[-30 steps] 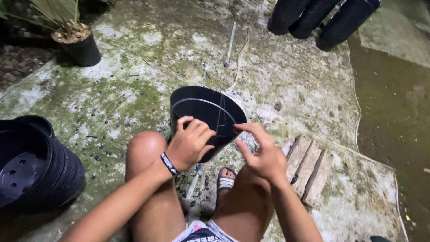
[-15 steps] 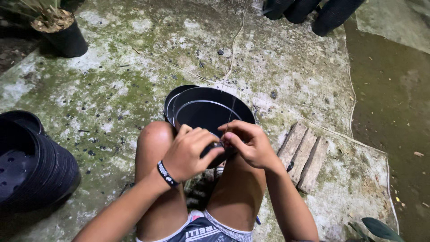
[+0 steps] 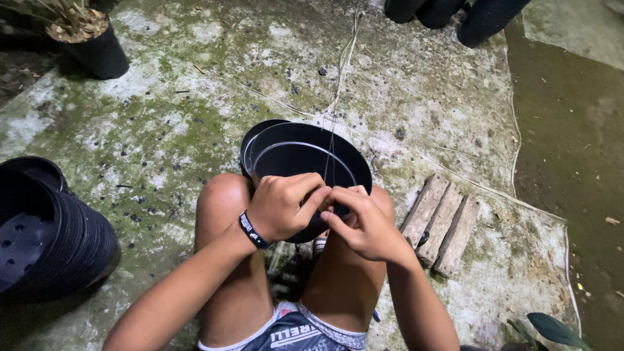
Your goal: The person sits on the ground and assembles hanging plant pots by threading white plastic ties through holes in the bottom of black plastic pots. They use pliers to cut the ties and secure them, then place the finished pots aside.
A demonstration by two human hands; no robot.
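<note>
A black plastic pot point(image 3: 302, 156) rests between my knees, its mouth tilted toward me, with a second black pot point(image 3: 250, 140) nested behind it. My left hand point(image 3: 283, 205), a dark wristband on its wrist, and my right hand point(image 3: 364, 224) meet at the pot's near rim, fingers pinched together on a thin wire point(image 3: 330, 149) that runs up across the pot's opening and away over the concrete. Whether the fingers also grip the rim is hidden by the hands.
A stack of black pots point(image 3: 45, 237) lies on its side at the left. A potted plant point(image 3: 91, 39) stands at the top left. Three wooden blocks point(image 3: 442, 224) lie to the right. Dark bags point(image 3: 448, 13) sit at the top. The concrete floor point(image 3: 162, 117) is mossy.
The pot has come closer between my knees and both hands have drawn together at its near rim. The view has shifted slightly downward.
</note>
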